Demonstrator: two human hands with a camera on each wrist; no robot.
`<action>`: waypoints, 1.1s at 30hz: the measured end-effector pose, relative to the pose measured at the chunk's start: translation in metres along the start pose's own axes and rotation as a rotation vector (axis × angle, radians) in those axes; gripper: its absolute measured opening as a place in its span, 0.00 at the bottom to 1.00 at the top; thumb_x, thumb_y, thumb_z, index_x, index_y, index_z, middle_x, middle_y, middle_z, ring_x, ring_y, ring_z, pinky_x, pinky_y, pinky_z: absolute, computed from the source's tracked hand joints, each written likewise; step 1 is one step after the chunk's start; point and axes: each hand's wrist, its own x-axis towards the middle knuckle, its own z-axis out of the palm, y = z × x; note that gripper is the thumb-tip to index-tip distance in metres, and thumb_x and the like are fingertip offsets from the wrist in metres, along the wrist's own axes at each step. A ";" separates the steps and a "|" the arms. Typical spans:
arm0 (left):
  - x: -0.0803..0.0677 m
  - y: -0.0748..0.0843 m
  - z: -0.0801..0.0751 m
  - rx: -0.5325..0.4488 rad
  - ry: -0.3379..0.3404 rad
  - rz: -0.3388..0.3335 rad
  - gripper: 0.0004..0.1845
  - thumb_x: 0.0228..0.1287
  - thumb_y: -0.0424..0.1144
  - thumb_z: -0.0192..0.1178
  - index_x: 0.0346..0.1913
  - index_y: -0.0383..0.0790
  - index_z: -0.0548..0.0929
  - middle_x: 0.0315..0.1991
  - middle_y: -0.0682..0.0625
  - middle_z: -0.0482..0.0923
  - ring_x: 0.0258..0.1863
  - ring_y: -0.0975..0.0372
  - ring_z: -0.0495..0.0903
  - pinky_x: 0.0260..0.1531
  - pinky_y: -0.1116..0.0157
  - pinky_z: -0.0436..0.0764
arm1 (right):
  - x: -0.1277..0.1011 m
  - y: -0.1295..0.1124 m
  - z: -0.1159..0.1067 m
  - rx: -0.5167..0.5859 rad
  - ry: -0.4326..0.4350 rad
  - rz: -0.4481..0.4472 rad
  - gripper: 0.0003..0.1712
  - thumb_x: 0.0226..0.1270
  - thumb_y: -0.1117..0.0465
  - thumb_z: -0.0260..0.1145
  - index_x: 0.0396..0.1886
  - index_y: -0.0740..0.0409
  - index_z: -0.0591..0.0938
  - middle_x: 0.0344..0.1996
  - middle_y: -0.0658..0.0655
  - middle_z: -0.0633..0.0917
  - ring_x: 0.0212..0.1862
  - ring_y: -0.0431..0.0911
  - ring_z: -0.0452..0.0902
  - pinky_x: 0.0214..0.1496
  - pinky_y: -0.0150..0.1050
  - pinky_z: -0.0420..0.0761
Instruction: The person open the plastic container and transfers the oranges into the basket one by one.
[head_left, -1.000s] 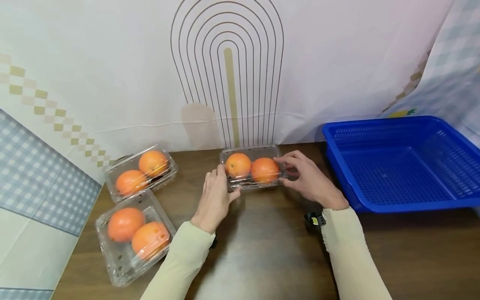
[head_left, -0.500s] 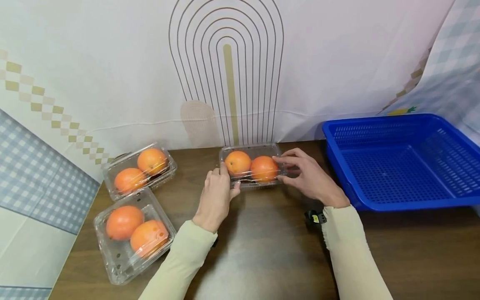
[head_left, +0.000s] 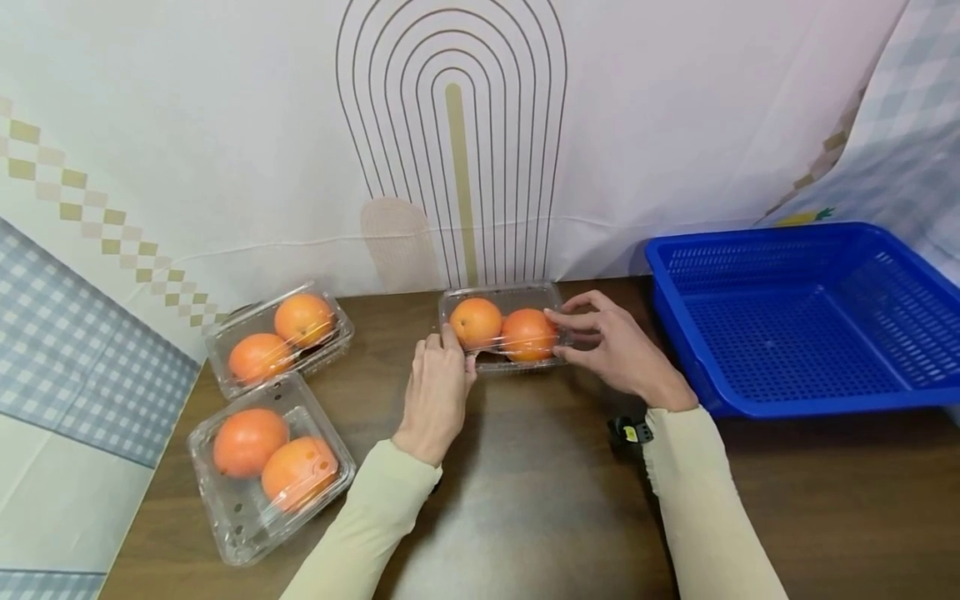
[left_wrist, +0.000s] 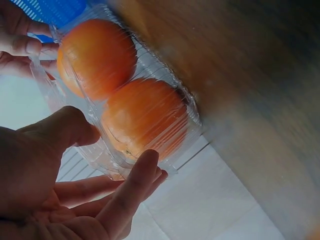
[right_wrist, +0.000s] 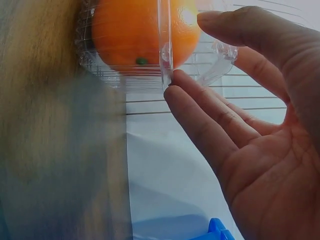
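Observation:
A clear plastic clamshell box [head_left: 517, 295] with two oranges lies at the back of the table, near the wall. My left hand [head_left: 435, 396] grips its left end; in the left wrist view the thumb is on one side and the fingers on the other, beside an orange [left_wrist: 145, 117]. At the right end my right hand [head_left: 618, 346] holds the box between thumb and fingers. The right wrist view has the fingertips at the plastic rim [right_wrist: 165, 45] and the thumb tip by the other orange [right_wrist: 130, 35]. Palms face the box from both ends.
To the left are two more clear boxes, a rear one [head_left: 251, 323] and a front one [head_left: 234, 537], each with two oranges. A blue plastic basket [head_left: 817, 406] stands on the right. A patterned cloth [head_left: 637, 125] covers the wall behind the table [head_left: 517, 500].
My left thumb, sticking out below the box before, has moved in against its near edge. The right hand keeps its place, and the box stays nearly where it was.

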 end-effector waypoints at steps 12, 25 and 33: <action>-0.002 0.003 -0.003 -0.071 -0.031 -0.061 0.16 0.63 0.30 0.68 0.51 0.26 0.78 0.35 0.36 0.80 0.36 0.45 0.79 0.41 0.52 0.88 | 0.000 -0.002 -0.001 0.013 -0.001 -0.005 0.29 0.67 0.61 0.73 0.68 0.49 0.79 0.63 0.57 0.73 0.62 0.54 0.75 0.61 0.53 0.88; -0.003 0.006 -0.005 -0.062 -0.031 -0.051 0.20 0.60 0.19 0.62 0.57 0.26 0.77 0.38 0.34 0.80 0.38 0.43 0.80 0.45 0.50 0.89 | -0.003 0.001 -0.006 -0.039 0.010 0.008 0.29 0.67 0.60 0.73 0.67 0.50 0.80 0.62 0.57 0.75 0.59 0.55 0.76 0.56 0.53 0.88; -0.003 0.004 -0.005 -0.148 -0.011 -0.061 0.19 0.61 0.18 0.61 0.55 0.30 0.78 0.39 0.35 0.80 0.39 0.43 0.80 0.45 0.48 0.89 | -0.006 0.004 -0.010 -0.036 0.012 0.009 0.29 0.67 0.61 0.73 0.67 0.49 0.79 0.62 0.59 0.75 0.59 0.56 0.75 0.56 0.54 0.86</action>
